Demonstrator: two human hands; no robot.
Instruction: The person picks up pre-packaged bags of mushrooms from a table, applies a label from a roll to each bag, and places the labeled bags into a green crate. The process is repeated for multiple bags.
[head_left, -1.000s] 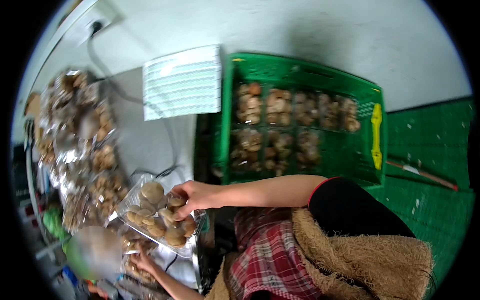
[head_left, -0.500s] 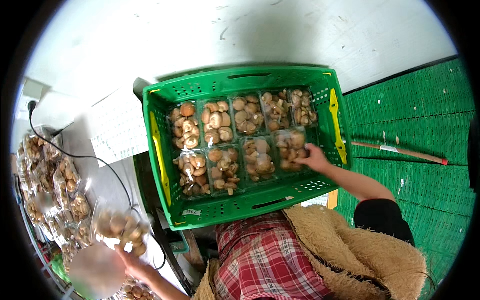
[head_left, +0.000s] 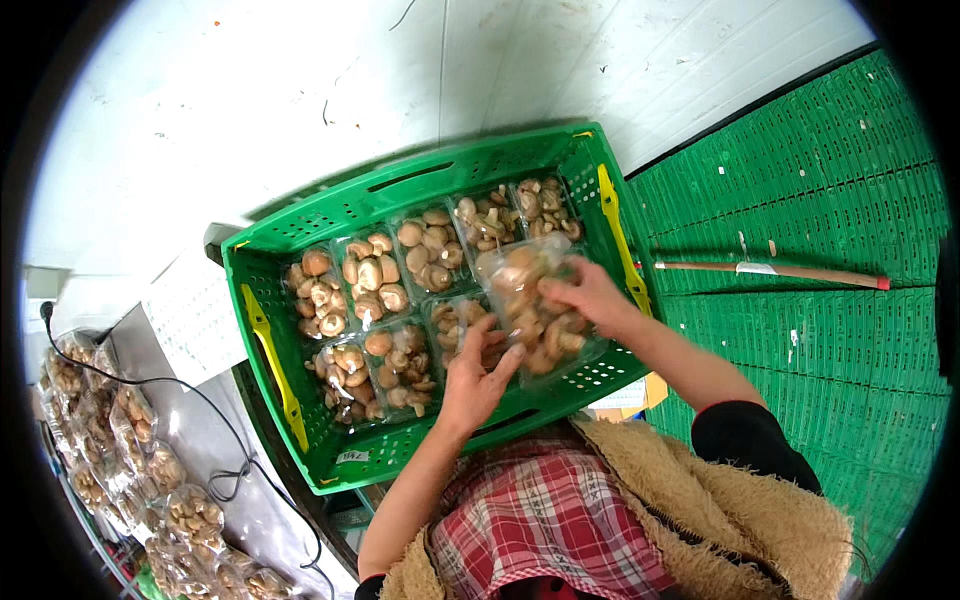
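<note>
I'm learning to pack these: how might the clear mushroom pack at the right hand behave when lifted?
The mushroom pack may flex, as its plastic looks thin. Its shiny surface could be slippery. The rounded mushrooms inside might shift if tilted.

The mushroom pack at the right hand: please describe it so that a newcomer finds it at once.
Start from the big green crate with yellow strips at both ends. In its near right part, find the clear mushroom pack. Unlike the neighbouring packs, it has the right hand on its right edge.
</note>
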